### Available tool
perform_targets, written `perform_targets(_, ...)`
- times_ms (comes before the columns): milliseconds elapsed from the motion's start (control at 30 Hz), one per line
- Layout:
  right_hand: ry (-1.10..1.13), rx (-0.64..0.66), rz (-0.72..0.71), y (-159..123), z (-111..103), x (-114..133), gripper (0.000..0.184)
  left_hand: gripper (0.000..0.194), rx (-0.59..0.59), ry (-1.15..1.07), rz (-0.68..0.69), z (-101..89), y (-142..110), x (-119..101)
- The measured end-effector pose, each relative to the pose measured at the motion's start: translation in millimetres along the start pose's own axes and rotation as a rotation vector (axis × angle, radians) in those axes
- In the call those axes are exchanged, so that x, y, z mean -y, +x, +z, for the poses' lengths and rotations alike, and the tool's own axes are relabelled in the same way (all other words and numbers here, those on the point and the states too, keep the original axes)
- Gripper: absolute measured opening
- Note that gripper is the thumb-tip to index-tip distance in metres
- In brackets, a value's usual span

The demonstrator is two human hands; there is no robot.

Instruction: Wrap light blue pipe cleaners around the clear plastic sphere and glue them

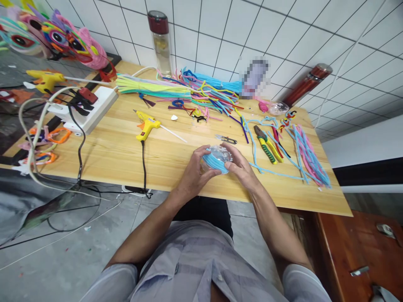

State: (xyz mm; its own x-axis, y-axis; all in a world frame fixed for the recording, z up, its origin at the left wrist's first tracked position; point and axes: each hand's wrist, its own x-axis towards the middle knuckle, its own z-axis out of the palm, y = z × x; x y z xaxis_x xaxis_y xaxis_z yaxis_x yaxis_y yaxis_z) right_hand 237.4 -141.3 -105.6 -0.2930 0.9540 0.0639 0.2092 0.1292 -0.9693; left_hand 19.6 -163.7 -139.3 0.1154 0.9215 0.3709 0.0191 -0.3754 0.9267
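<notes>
My left hand [195,173] and my right hand [242,168] hold a clear plastic ball [223,153] between them, just above the front of the table. Light blue pipe cleaner rows [215,162] cover part of the ball. The left fingers wrap its left side, while the right thumb presses on the blue rows' right end. From beside the right hand a long blue pipe cleaner [277,173] runs rightward. Thread snips [226,139] lie just behind the ball. To the right are pliers [267,147] with green and yellow handles.
A yellow glue gun [147,126] lies left, its cord hanging off the edge. Pipe cleaner bundles [154,87] line the back; a pink and blue bundle [310,155] lies right. Also there are a power strip [91,111], a glass bottle [161,50] and a red flask [307,86].
</notes>
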Motion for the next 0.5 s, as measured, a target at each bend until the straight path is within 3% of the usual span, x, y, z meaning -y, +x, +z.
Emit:
perform_targets(133,-0.194,-0.216,-0.268,-7.2,5.6,3.5,0.054,0.062,-0.019,0.058,0.045,1.2,0.6,0.3)
perform_targets(267,-0.398,-0.279,-0.464,-9.9,6.7,4.5,0.016,0.061,0.009,0.131,0.060,-0.1,0.8,0.0)
perform_targets(500,-0.465,-0.285,-0.539,-8.1,7.0,0.6,0.013,0.049,0.026,0.192,0.086,-5.8,2.4,2.0)
